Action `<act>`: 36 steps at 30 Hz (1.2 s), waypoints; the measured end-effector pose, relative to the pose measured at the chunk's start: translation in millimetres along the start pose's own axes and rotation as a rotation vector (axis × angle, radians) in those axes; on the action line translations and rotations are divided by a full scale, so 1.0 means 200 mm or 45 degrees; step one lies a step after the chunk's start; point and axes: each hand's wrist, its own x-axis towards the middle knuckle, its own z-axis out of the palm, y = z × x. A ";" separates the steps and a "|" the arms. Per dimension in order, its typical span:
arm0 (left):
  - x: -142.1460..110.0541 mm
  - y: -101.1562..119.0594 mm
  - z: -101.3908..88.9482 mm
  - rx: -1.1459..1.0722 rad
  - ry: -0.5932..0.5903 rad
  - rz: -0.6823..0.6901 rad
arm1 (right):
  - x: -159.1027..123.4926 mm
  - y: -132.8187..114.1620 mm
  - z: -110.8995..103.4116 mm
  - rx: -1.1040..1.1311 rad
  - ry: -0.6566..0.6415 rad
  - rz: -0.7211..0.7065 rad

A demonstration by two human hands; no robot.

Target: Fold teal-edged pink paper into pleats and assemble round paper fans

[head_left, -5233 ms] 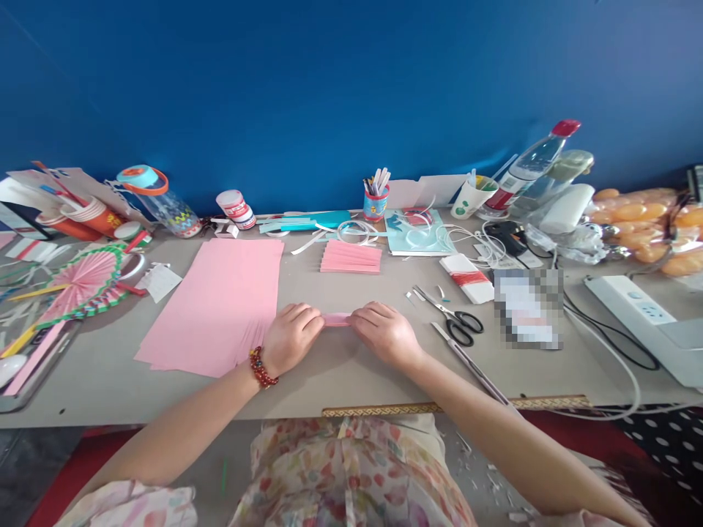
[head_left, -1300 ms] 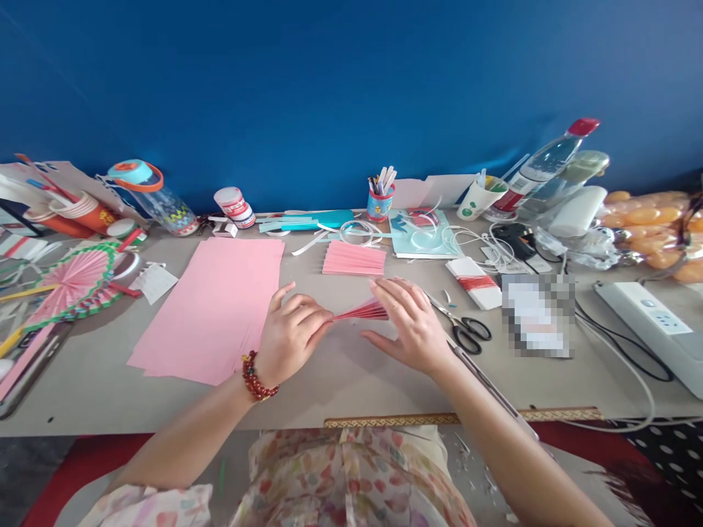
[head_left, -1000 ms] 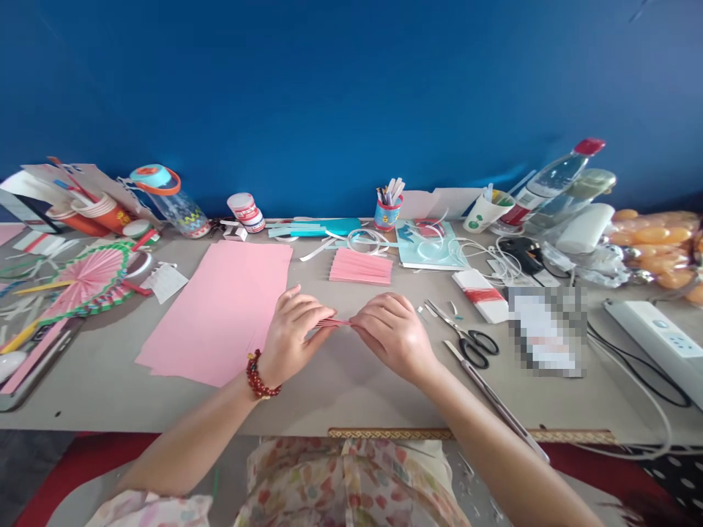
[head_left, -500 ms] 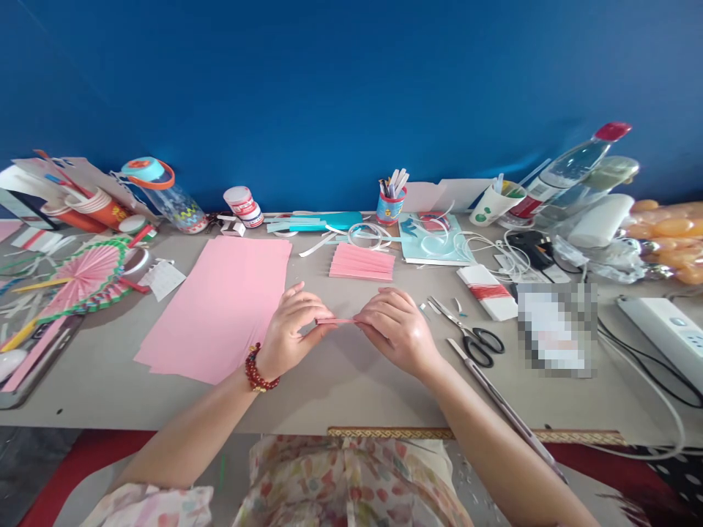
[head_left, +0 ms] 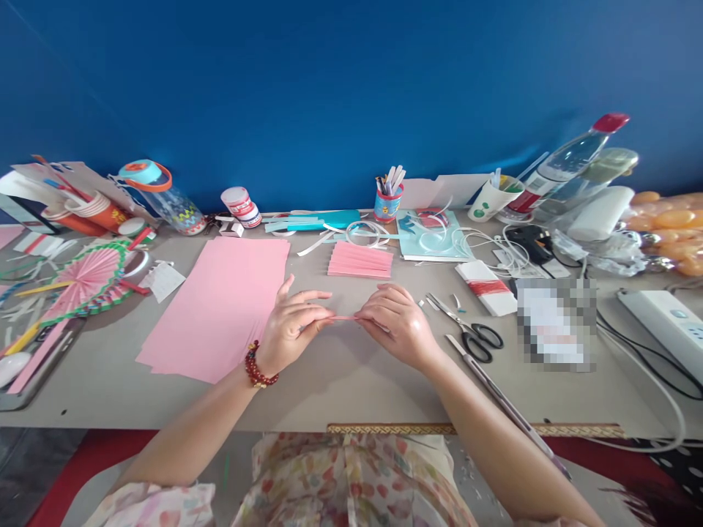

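My left hand (head_left: 290, 326) and right hand (head_left: 400, 326) are pinching narrow pink paper (head_left: 345, 318) between the front and back edges of the counter (head_left: 340, 391).

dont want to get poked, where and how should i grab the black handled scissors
Probably by the black handles with the right hand, once free, coming from the right: the scissors lie flat, blades pointing away and left, and the slim tool lies close on the near side.

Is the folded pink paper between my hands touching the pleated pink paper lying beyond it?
Apart. The head view plainly shows grey tabletop between the folded pink paper and the pleated pink paper.
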 end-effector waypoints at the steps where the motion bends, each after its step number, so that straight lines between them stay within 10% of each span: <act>1: 0.00 0.00 0.00 0.011 -0.013 0.004 | 0.00 0.01 0.00 0.000 -0.006 0.005; 15: -0.01 0.02 -0.04 0.562 -0.018 0.103 | 0.00 -0.02 0.01 -0.340 -0.030 -0.081; 23: -0.15 -0.06 -0.01 0.771 -0.262 0.355 | -0.09 -0.02 0.09 -0.610 -0.149 -0.136; 36: -0.17 -0.11 0.01 0.273 -0.394 -0.134 | -0.07 0.07 0.08 -0.195 -0.440 0.115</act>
